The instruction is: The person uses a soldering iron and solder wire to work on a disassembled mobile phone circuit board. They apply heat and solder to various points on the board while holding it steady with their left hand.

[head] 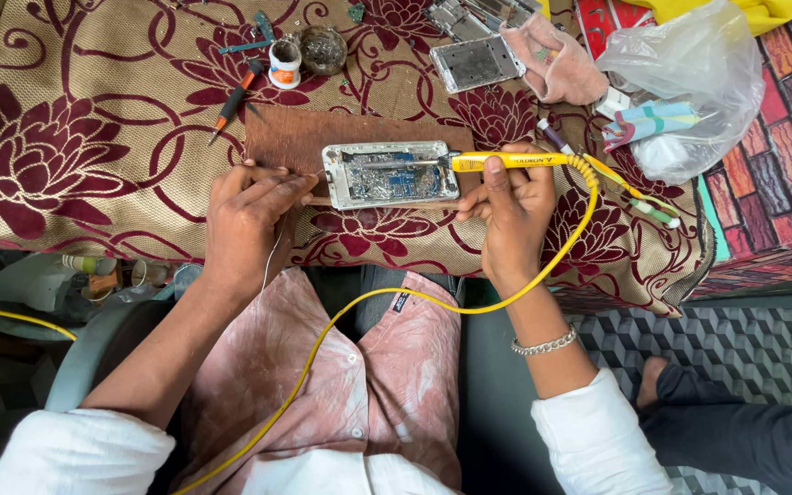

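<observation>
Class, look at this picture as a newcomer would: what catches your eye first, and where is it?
The yellow soldering iron in the right hand stands out, its tip over the opened phone on a brown board at mid-table. The left hand rests at the board's left edge. The yellow cord loops down across the lap.
</observation>
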